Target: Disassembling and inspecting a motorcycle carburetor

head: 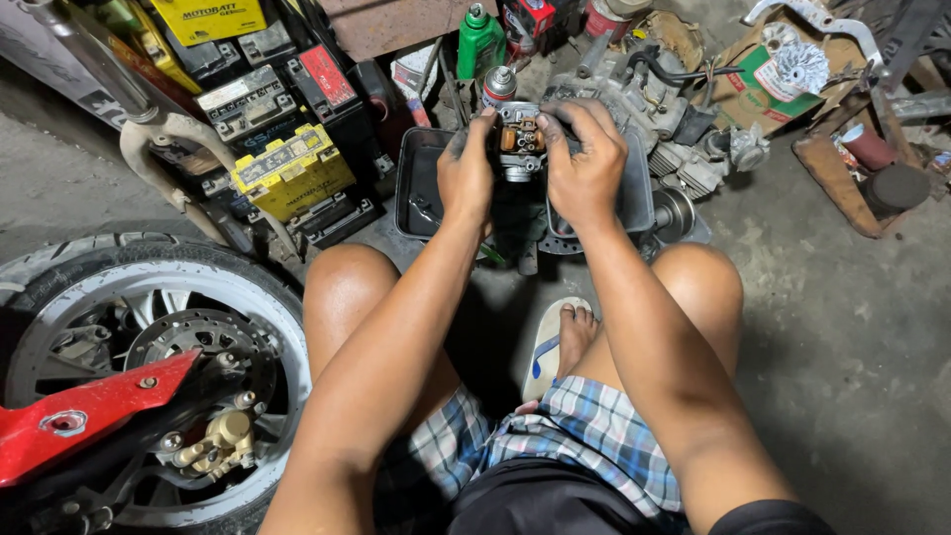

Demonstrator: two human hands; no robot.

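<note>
Setting: grubby concrete floor (pixel 852 327) of a bike workshop, person squatting, parts piled all around.
Left hand: left hand (pixel 466 173) is closed round the left side of a small metal carburetor (pixel 519 144), fingers curled over its top edge.
Right hand: right hand (pixel 586 163) grips the other side, thumb pressed on the near face, fingers wrapped over the top.
Where the part is: held up between both hands, above a dark metal tray (pixel 421 188) sitting on the floor right in front of the knees.
Which way it lies: both hands equally close, one each side. Its open face with the brass bits tilts up toward the camera; long axis looks roughly vertical, though the hands hide a lot of it.
Just beyond: spray can (pixel 498 86) with a red band stands right behind the part, green bottle (pixel 479 40) further back.
Right side: engine block (pixel 654 109) touching the tray's far-right corner.
Left side: stack of old batteries (pixel 282 149), then a wheel (pixel 158 367) with brake disc at the lower left.
</note>
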